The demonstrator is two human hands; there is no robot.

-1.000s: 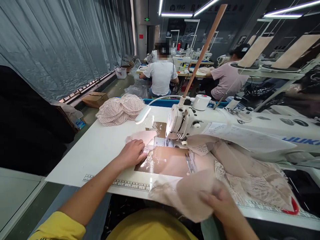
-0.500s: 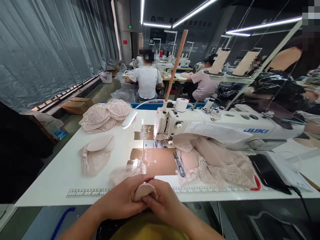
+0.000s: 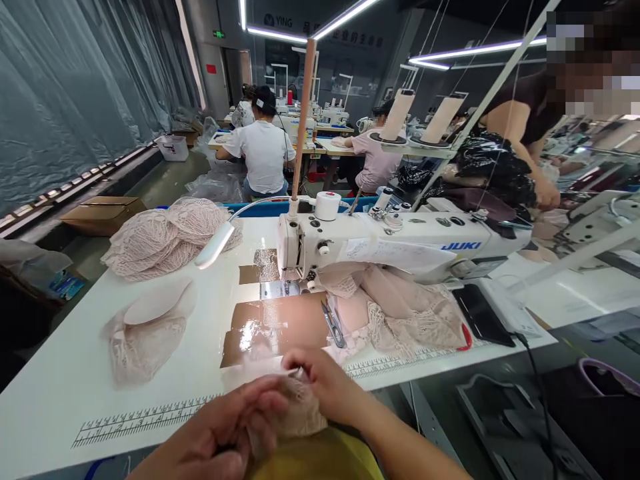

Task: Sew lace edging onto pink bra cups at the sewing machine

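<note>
A crumpled beige lace piece (image 3: 306,415) is between my hands at the table's front edge, above my yellow clothing. My right hand (image 3: 333,390) is closed on its upper right side, with fingertips pinching the edge. My left hand (image 3: 235,427) is partly smeared by motion; its fingers are curled against the left side of the piece, with the thumb lying lower and apart. Just beyond them, pale sheer fabric lies blurred on the table. Thread snips (image 3: 333,325) rest on beige fabric (image 3: 400,307) in front of the sewing machine (image 3: 360,233).
At left on the white table (image 3: 55,387) lie a beige cup piece with lace (image 3: 150,327) and bundled lace (image 3: 155,237). A lamp (image 3: 215,245) leans over the table. A black phone-like slab (image 3: 483,315) lies at right. Co-workers sit ahead; another person leans in at right.
My view has swung right. Earlier both hands were closed together around a folded beige piece; now they are farther apart, the lace hangs spread between them, and the left hand has turned and dropped lower.
</note>
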